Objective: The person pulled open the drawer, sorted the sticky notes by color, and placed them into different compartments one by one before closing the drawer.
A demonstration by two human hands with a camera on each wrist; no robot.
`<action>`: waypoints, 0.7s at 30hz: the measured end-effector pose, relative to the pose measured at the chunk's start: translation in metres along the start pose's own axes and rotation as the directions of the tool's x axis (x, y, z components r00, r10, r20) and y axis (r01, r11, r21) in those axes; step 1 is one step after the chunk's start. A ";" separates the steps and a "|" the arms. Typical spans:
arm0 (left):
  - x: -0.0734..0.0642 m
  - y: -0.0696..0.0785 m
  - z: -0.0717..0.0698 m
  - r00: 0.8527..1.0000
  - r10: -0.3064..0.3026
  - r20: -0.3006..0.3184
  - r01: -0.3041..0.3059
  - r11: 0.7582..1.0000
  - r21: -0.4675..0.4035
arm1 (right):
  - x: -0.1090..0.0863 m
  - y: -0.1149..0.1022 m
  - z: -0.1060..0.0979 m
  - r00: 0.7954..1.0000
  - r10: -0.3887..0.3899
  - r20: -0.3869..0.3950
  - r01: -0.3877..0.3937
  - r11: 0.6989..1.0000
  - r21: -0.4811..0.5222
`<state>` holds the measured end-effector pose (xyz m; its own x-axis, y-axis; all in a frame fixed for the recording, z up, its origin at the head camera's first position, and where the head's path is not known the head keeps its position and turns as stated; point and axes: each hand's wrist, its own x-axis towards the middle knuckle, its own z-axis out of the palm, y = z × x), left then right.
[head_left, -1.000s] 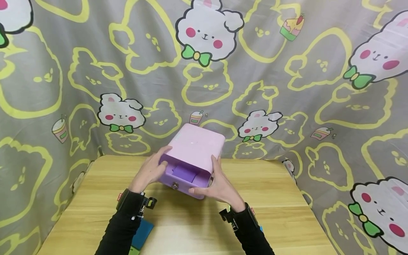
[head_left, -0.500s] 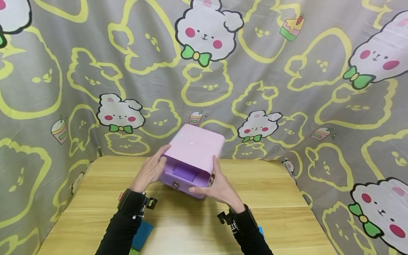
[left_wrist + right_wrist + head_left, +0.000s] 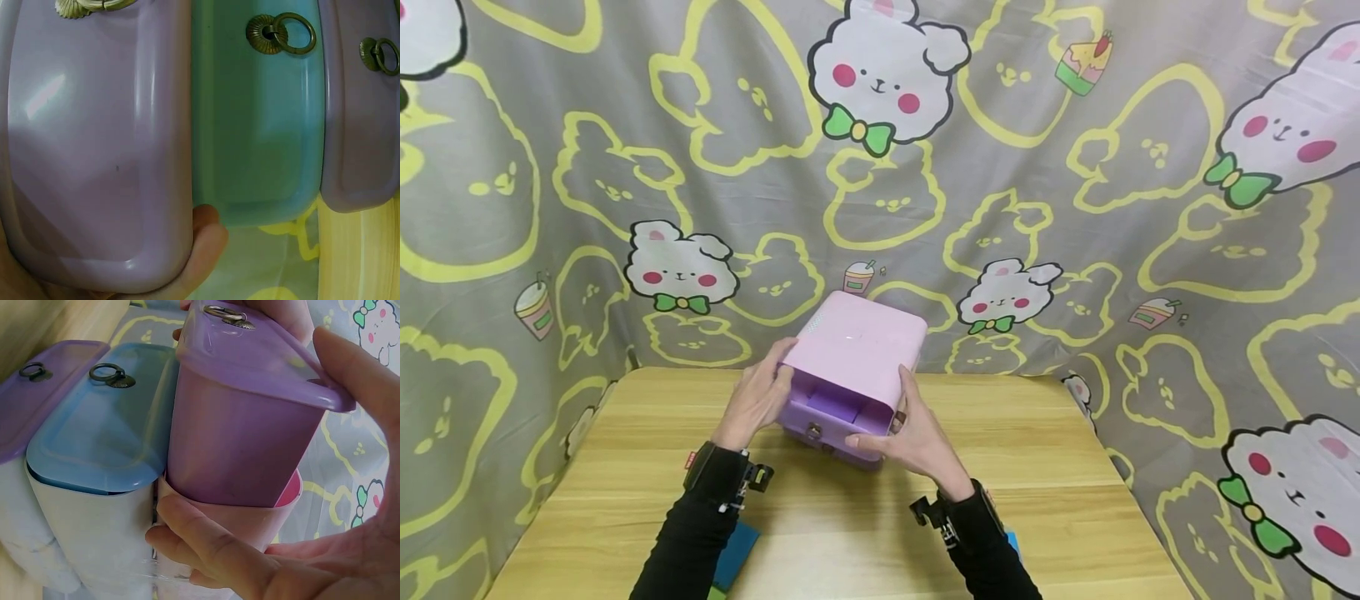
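A small tabletop chest of drawers with a pink top (image 3: pixel 861 337) stands toward the back, turned slightly. Its purple top drawer (image 3: pixel 247 450) is pulled partway out, and a purple piece (image 3: pixel 833 404) shows inside. My left hand (image 3: pixel 756 400) holds the left end of that drawer, a fingertip (image 3: pixel 209 240) curling over its edge in the left wrist view. On the other end, my right hand (image 3: pixel 921 433) puts its thumb against the drawer front and its fingers along the pink side. Below are a blue-green drawer (image 3: pixel 262 119) and another purple drawer (image 3: pixel 362 119), each with a ring pull.
A flat dark blue item (image 3: pixel 736 554) with a green edge (image 3: pixel 717 593) lies partly under the left sleeve. Something bright blue (image 3: pixel 1012 546) peeks out by the right forearm. A bunny-print curtain (image 3: pixel 880 200) encloses the wooden table (image 3: pixel 1037 467) behind and at both sides.
The top drawer has slid slightly inward, so more of the front below it shows. My left thumb has shifted up toward the drawer's edge; the right hand keeps nearly the same position.
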<state>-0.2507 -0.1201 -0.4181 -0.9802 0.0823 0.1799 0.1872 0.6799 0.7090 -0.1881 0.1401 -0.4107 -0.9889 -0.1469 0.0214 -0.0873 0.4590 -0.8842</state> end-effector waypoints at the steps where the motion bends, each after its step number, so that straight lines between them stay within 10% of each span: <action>1: 0.000 0.000 0.000 1.000 -0.003 -0.008 0.003 1.000 0.009 | 0.000 0.000 0.000 1.000 0.003 -0.001 -0.003 1.000 0.003; 10: -0.001 0.001 0.001 0.997 -0.032 -0.073 0.035 0.999 0.041 | 0.000 -0.001 0.001 0.999 0.024 -0.022 -0.023 1.000 0.014; 21: -0.001 -0.005 -0.004 0.999 -0.053 -0.001 0.052 0.991 -0.120 | 0.001 -0.002 -0.001 0.999 0.018 -0.051 -0.018 1.000 -0.016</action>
<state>-0.2504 -0.1268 -0.4191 -0.9887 0.0459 0.1427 0.1421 0.5906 0.7943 -0.1887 0.1401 -0.4084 -0.9952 -0.0937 0.0297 -0.0710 0.4758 -0.8767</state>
